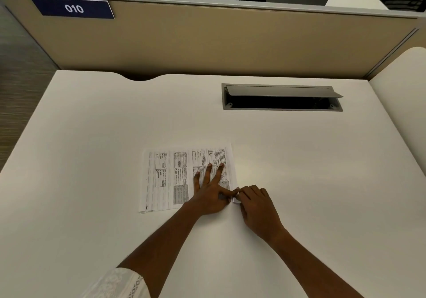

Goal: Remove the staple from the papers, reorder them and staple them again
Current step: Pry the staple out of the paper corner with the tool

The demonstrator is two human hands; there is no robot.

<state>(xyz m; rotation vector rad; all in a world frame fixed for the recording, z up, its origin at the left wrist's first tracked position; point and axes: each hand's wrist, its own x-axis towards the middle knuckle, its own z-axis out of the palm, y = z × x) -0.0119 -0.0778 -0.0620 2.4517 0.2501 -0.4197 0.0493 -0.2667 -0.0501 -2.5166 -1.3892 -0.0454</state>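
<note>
A thin stack of printed papers point(170, 177) lies flat on the white desk point(92, 136), text running sideways. My left hand point(211, 192) presses down on the stack's near right part, fingers spread, with the index finger pointing right to the corner. My right hand point(255, 205) sits just off that near right corner, fingers curled around a small silvery metal tool point(237, 200) whose tip touches the paper's corner. The staple itself is hidden under my fingers.
An open grey cable hatch point(281, 98) is set into the desk at the back right. A beige partition point(207, 41) with a blue "010" sign point(73, 9) stands behind the desk. A second white surface point(405, 94) adjoins at right.
</note>
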